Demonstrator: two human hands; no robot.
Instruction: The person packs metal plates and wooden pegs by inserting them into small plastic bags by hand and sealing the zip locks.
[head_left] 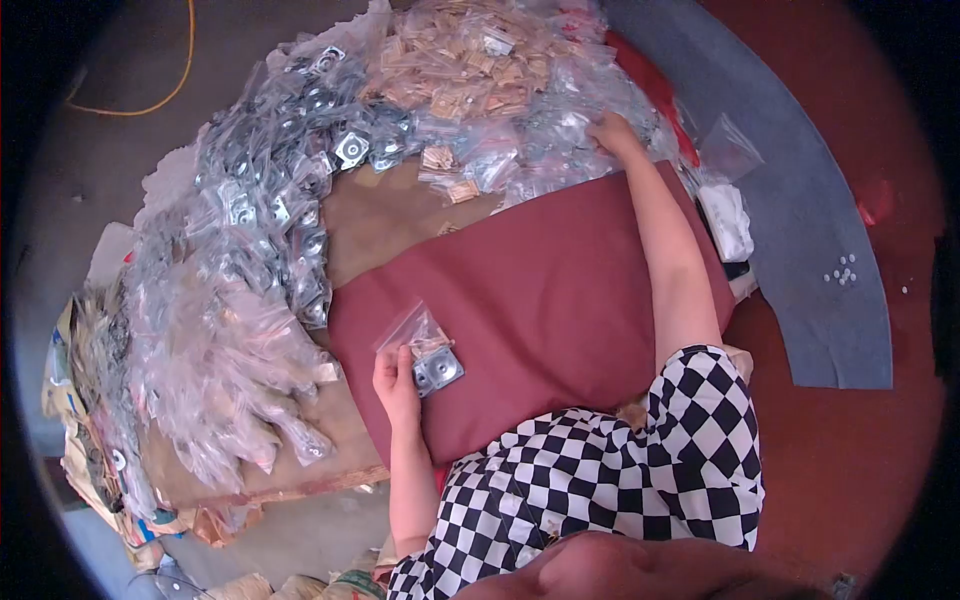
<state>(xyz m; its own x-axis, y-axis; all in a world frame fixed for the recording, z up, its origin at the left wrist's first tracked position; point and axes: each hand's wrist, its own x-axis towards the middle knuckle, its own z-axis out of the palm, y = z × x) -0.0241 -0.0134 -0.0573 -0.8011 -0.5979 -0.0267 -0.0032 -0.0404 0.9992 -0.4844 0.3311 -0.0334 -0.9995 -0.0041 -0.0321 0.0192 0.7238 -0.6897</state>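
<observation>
- Left hand (397,390): 1; thumb and fingers closed on the left edge of a clear bag (408,329); pinch seemingly narrow.
- Clear bag: 1; over the maroon cloth (540,300), in front of the wearer; lies to the right of the left fingers; long axis slanting, loose clear end up and away from the body, loaded end lower and nearer the body.
- Contents, as visible: silver metal pieces (446,371) with round openings, at the loaded end; tan pieces (428,340) just above them; exact count not readable.
- Right hand (614,134): 1; arm stretched forward across the cloth; fingers bent down at a heap of clear packets (560,150); whether they grip a packet, cannot tell.
- Governing relation: heap at the far edge of the cloth, ahead and to the right of the bag; right hand at it, left hand well apart.
- Surroundings: tan packets (465,65) left of the right hand, farther out; bagged metal parts (290,130) in a band along the left; pale bags (215,350) left of the left hand; brown board (375,225) beneath.
</observation>
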